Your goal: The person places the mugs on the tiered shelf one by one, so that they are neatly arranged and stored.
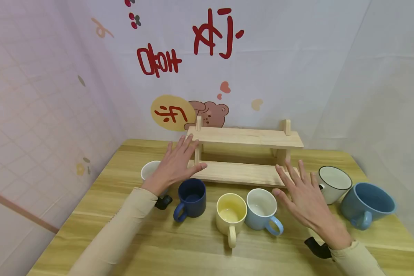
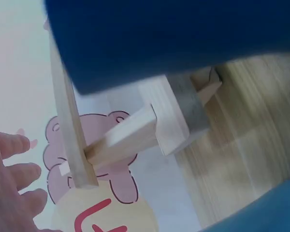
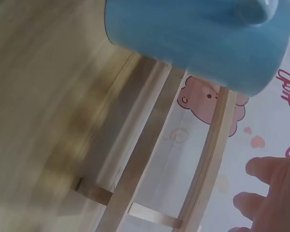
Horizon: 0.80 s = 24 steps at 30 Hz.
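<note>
A two-tier wooden shelf [image 1: 241, 137] stands against the back wall. My left hand [image 1: 174, 163] is by its left end, fingers straight and spread, holding nothing. Near its right end my right hand [image 1: 305, 201] hovers with fingers spread, also holding nothing. Whether either hand touches the wood, I cannot tell. Between the hands stand a dark blue mug [image 1: 192, 197], a yellow mug [image 1: 224, 222] and a light blue mug [image 1: 257, 218] with a white inside. The dark blue mug [image 2: 174, 43] fills the top of the left wrist view; a light blue mug [image 3: 198, 43] looms in the right wrist view.
A pale mug [image 1: 150, 168] is partly hidden behind the left forearm. To the right are a white mug [image 1: 335, 184] with a black rim and a wide blue mug [image 1: 367, 203]. The wooden table [image 1: 179, 249] meets white cloth walls [image 1: 279, 69] at the back and sides.
</note>
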Motion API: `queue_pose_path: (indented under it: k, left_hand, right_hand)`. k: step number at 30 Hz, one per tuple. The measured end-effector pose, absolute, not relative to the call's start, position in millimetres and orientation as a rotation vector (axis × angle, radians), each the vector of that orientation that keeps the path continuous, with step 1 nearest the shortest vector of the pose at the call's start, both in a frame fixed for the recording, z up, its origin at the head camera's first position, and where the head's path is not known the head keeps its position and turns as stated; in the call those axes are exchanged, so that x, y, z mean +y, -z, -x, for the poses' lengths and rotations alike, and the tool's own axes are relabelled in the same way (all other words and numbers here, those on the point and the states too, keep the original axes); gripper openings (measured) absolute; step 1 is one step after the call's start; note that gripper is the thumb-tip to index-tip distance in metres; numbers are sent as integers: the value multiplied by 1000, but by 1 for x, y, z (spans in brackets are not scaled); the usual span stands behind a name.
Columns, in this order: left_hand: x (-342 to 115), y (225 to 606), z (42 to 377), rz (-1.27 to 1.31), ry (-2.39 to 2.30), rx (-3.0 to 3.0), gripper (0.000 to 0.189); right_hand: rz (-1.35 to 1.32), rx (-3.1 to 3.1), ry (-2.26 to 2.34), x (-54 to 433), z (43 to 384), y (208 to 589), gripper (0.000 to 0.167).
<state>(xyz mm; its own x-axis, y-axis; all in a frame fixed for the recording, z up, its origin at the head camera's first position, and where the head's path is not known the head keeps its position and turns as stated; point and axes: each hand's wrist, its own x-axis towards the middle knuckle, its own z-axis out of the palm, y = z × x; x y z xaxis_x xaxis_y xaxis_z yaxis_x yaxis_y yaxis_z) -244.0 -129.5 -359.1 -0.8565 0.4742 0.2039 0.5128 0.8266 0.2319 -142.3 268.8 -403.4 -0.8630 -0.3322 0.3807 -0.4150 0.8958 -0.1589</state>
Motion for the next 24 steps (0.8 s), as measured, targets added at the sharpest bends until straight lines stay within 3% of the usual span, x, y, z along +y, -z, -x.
queue_pose_path:
  k: [17, 24]
  left_hand:
    - [-132, 366, 274, 855, 387, -2996, 91]
    - [-130, 364, 281, 852, 384, -2981, 90]
  right_hand:
    - [-588, -2841, -824, 280, 99, 418, 55]
    - [-583, -2893, -914, 286, 101, 411, 32]
